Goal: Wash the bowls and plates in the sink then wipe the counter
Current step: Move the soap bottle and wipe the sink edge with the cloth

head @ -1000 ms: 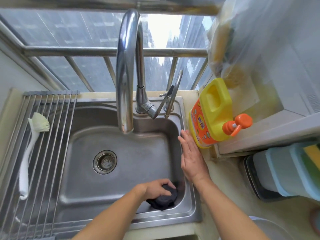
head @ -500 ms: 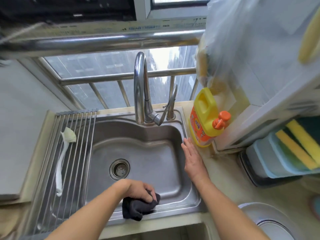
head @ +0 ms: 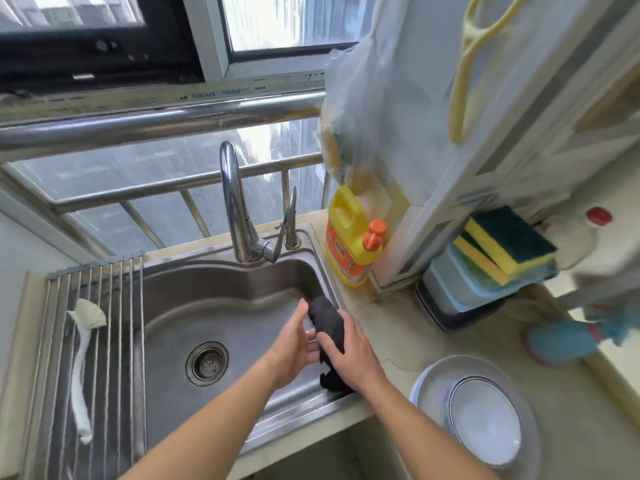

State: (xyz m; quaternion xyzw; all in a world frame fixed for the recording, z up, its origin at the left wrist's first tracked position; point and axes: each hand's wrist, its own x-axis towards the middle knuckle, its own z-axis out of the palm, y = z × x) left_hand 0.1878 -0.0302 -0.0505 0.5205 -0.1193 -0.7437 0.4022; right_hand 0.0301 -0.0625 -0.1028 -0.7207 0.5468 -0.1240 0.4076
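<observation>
A dark cloth (head: 328,323) hangs between both hands over the right side of the steel sink (head: 221,299). My left hand (head: 293,342) holds it from the left, fingers along the cloth. My right hand (head: 349,351) grips it from the right, thumb across the front. The cloth's lower end (head: 334,382) touches the sink's front right rim. On the beige counter (head: 398,341) to the right stand a stacked white bowl (head: 485,419) and grey plate (head: 530,441). The sink basin holds no dishes.
The tap (head: 235,202) rises behind the sink. A yellow detergent bottle (head: 349,237) stands at the sink's back right corner. Sponges (head: 505,244) sit on a blue holder. A white dish brush (head: 83,358) lies on the roll-up rack (head: 100,341) over the sink's left side.
My left hand lifted the cloth from the sink's front edge toward the right. My right hand left the sink rim and took hold of the cloth. The view tilted up and back.
</observation>
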